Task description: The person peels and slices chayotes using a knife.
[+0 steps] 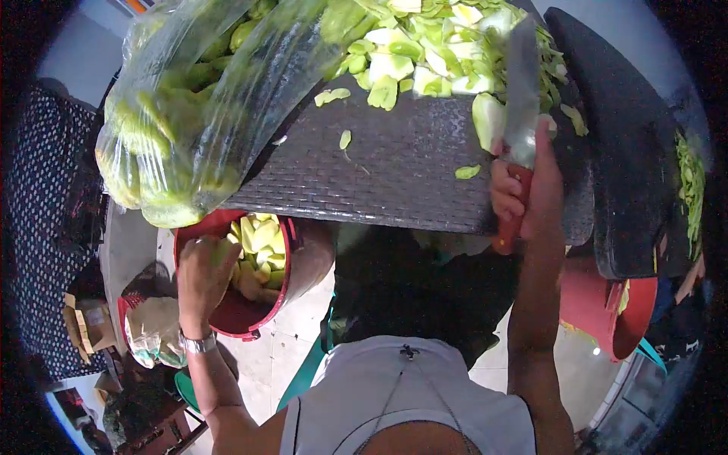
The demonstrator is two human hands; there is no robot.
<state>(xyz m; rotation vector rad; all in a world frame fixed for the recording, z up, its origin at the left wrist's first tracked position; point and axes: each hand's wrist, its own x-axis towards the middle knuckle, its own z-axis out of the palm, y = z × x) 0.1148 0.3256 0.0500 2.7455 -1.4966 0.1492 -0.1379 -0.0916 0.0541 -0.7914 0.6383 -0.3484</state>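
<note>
My right hand [527, 186] is wrapped round the reddish-brown handle of a wide-bladed knife [522, 91], its blade pointing away from me. A pale green peeled piece [487, 120] lies just left of the blade. My left hand [208, 269] is over the rim of a red bucket [246, 330] that holds pale cut pieces [262, 246]. Its fingers are bent; what they hold, if anything, is hidden. Green peelings and chunks [425, 57] are heaped at the far side of the dark woven table [379, 167].
A clear plastic bag [174, 136] of green produce hangs over the table's left edge. At right are a dark chair back [622, 136] and another red bucket [599, 303]. A whitish bag [154, 330] stands at lower left. Part of another person's arm [690, 280] shows at far right.
</note>
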